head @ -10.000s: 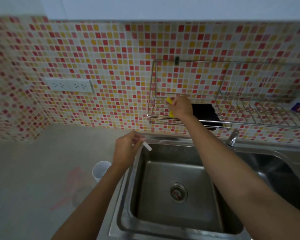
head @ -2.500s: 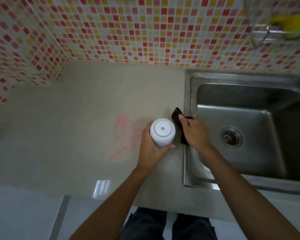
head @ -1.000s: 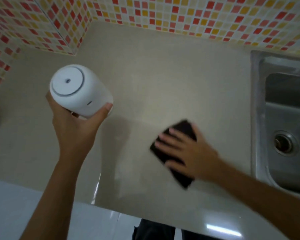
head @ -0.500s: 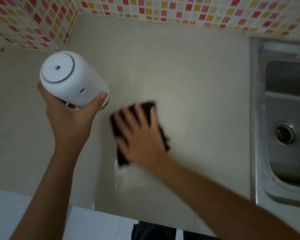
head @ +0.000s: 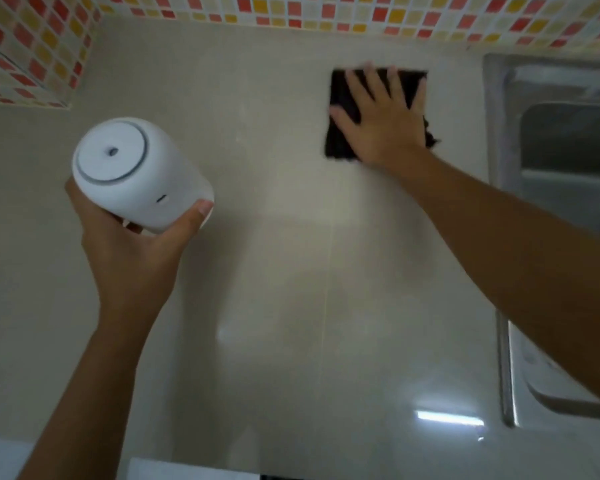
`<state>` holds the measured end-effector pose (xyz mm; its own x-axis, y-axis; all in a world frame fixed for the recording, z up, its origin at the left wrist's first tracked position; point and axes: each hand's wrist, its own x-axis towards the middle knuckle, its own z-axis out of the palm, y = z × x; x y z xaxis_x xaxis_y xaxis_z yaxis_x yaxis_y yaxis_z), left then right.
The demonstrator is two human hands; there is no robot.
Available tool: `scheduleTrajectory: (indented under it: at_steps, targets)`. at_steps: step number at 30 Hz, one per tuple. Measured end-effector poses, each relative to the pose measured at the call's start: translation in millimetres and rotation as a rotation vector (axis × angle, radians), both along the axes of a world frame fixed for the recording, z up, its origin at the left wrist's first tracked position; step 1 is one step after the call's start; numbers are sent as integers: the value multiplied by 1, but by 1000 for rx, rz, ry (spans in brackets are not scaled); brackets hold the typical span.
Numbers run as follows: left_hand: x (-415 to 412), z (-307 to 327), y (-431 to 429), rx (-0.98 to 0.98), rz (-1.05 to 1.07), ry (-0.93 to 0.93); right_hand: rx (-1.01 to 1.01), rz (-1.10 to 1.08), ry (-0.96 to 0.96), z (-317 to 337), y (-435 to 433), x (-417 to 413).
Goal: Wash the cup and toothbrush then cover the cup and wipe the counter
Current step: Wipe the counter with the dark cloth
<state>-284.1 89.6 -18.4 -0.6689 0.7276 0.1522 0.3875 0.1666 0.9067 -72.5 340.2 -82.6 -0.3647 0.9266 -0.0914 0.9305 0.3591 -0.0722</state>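
A white covered cup [head: 137, 174] is held up off the beige counter [head: 257, 271] at the left, tilted, with my left hand [head: 132, 251] wrapped around its lower part. A black cloth [head: 340, 109] lies flat on the counter at the back, close to the tiled wall. My right hand [head: 383, 116] presses on the cloth with its fingers spread. The toothbrush is not in view.
A steel sink [head: 561, 161] borders the counter on the right. Red, orange and yellow mosaic tiles [head: 326, 12] cover the back wall and the left corner wall. The counter's front edge runs along the bottom of the view.
My right hand has slid the black cloth from the counter's middle towards the back right, near the wall and sink. The left hand keeps the cup raised in about the same place.
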Motion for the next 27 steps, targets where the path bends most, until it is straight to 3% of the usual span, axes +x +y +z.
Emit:
scheduleTrajectory:
  at_steps: [2, 4, 9, 11, 13, 16, 21, 24, 27]
  targets:
    - [7, 0, 3, 13, 5, 1, -7, -87, -17, -1, 13, -18]
    - [11, 3, 6, 23, 4, -4, 26, -42, -5, -1, -9, -27]
    - [5, 6, 28, 16, -15, 5, 35, 308, 181, 3, -176, -18]
    - [4, 8, 36, 11, -23, 8, -66, 444, 168, 10, -250, 8]
    - [5, 7, 41, -7, -40, 9, -86, 461, 152, 11, -271, 46]
    - [9, 3, 46, -24, -60, -3, -17, 270, 112, 3, -212, 82]
    - [23, -7, 45, -28, -118, -30, 60, -113, 35, -2, -28, 93]
    - [34, -11, 45, -35, -144, -35, 15, -199, 18, 0, 48, 82]
    - [42, -10, 44, -35, -136, -49, 27, -203, 13, -1, 48, 81]
